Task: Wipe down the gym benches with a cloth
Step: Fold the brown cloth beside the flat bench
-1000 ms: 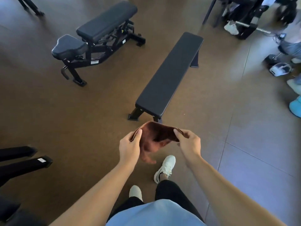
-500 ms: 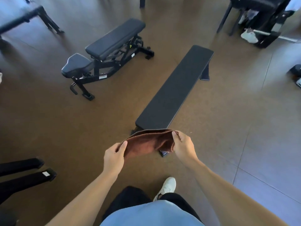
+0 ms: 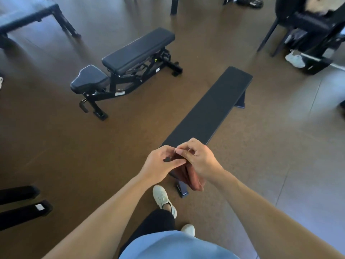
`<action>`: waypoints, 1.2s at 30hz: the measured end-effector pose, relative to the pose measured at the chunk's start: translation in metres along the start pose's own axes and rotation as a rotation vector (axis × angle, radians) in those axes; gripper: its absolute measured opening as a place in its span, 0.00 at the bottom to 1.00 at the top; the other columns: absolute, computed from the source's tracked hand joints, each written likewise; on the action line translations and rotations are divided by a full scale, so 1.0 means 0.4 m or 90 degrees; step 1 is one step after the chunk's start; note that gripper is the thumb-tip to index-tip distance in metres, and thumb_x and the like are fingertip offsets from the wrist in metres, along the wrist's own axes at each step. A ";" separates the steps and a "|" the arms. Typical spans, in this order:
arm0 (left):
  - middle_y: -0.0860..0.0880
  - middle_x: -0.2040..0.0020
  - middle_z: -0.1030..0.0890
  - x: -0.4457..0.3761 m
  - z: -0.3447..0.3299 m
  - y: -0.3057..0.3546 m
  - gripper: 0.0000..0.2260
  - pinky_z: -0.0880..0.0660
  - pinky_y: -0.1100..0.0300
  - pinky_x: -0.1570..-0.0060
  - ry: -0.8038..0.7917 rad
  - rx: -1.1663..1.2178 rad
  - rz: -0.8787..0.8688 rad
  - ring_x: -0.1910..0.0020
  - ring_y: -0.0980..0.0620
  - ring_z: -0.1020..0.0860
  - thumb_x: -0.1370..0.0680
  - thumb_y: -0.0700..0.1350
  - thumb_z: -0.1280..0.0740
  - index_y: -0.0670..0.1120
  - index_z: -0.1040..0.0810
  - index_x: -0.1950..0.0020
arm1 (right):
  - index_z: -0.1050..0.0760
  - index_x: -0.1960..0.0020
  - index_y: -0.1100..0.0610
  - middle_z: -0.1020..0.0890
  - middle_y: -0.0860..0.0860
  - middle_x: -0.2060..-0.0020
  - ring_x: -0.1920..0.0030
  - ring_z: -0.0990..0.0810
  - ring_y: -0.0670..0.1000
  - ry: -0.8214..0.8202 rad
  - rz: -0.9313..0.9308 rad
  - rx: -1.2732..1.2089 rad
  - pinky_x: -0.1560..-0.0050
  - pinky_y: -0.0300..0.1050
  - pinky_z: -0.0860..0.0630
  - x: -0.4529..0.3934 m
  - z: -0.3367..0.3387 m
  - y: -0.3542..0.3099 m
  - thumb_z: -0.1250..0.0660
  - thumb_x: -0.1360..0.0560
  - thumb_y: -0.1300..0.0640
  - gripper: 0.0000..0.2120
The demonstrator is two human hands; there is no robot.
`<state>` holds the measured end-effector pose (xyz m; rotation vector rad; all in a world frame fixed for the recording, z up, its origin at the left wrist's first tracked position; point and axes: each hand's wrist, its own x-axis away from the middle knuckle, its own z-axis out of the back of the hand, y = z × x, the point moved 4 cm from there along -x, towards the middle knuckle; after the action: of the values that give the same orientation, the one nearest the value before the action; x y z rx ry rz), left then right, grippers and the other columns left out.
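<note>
Both hands meet just over the near end of the flat bench [image 3: 209,111], working a brown cloth [image 3: 194,181] between them. Left hand [image 3: 160,163] is curled, thumb and forefinger pinched toward the cloth's top edge; contact point is mostly hidden by the fingers, so whether it truly grips the fabric cannot be told for sure. Right hand [image 3: 197,157] is partly closed, fingers bent, pinching the cloth's upper edge, with the rest of the fabric hanging down bunched below its wrist. Cloth is in the air, apparently not touching the bench pad; its lower end hangs in front of the bench's near foot [image 3: 182,189].

Step in hand looks like folding or gathering the cloth into a pad before wiping; no wiping begun, judging by the cloth held off the surface. To do it well: fold into a flat, palm-sized pad, keep loose corners tucked so they don't drag on the floor, then lay it on the bench's near end and push in long overlapping strokes toward the far end, covering both long edges.

Adjustable bench [image 3: 128,58] sits left of the flat bench and beyond its near end, well apart, apparently untouched; likely next. Person's white shoe [image 3: 164,199] stands just beside the flat bench's near foot.
</note>
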<state>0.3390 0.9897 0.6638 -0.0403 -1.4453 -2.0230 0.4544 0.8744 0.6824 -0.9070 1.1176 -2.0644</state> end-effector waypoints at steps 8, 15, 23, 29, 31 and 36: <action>0.54 0.54 0.13 -0.242 0.037 0.090 0.08 0.23 0.68 0.54 -0.080 0.006 -0.071 0.54 0.59 0.17 0.18 0.49 0.31 0.49 0.13 0.46 | 0.21 0.46 0.41 0.16 0.42 0.56 0.55 0.19 0.44 0.042 -0.145 -0.146 0.51 0.45 0.24 -0.159 0.065 0.078 0.39 0.20 0.34 0.14; 0.59 0.54 0.15 -0.332 0.167 0.150 0.07 0.25 0.72 0.51 -0.046 -0.040 -0.110 0.51 0.64 0.19 0.17 0.50 0.34 0.54 0.16 0.48 | 0.19 0.48 0.42 0.13 0.43 0.54 0.52 0.15 0.45 -0.157 -0.158 -0.044 0.46 0.37 0.21 -0.276 -0.017 0.073 0.22 0.24 0.52 0.08; 0.54 0.56 0.16 -0.368 0.390 0.146 0.07 0.26 0.74 0.57 0.245 0.099 -0.062 0.58 0.65 0.20 0.17 0.44 0.34 0.48 0.16 0.48 | 0.19 0.48 0.48 0.13 0.49 0.53 0.52 0.13 0.52 -0.169 -0.197 0.062 0.43 0.48 0.16 -0.420 -0.057 0.171 0.26 0.21 0.55 0.04; 0.51 0.56 0.16 -0.387 0.472 0.012 0.08 0.17 0.49 0.46 0.378 0.091 0.059 0.54 0.52 0.16 0.16 0.49 0.35 0.48 0.17 0.46 | 0.16 0.47 0.55 0.12 0.59 0.55 0.59 0.12 0.58 -0.023 -0.220 -0.184 0.51 0.57 0.15 -0.516 0.063 0.188 0.30 0.19 0.65 0.07; 0.48 0.55 0.16 -0.388 0.475 -0.029 0.09 0.17 0.43 0.46 0.389 0.101 0.091 0.52 0.47 0.16 0.16 0.49 0.36 0.48 0.18 0.49 | 0.16 0.47 0.52 0.11 0.51 0.57 0.61 0.15 0.49 0.019 -0.199 -0.205 0.58 0.45 0.20 -0.551 0.120 0.161 0.29 0.20 0.66 0.09; 0.49 0.62 0.25 -0.385 0.445 -0.072 0.16 0.30 0.47 0.50 0.464 0.231 0.186 0.59 0.46 0.26 0.15 0.50 0.41 0.49 0.27 0.62 | 0.19 0.45 0.57 0.13 0.51 0.54 0.53 0.16 0.51 0.039 -0.159 -0.350 0.52 0.46 0.20 -0.624 0.207 0.082 0.28 0.20 0.62 0.05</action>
<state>0.3874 1.2213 0.6516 0.5488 -1.2044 -1.3049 0.6704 1.0146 0.6188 -1.3029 1.7276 -2.0155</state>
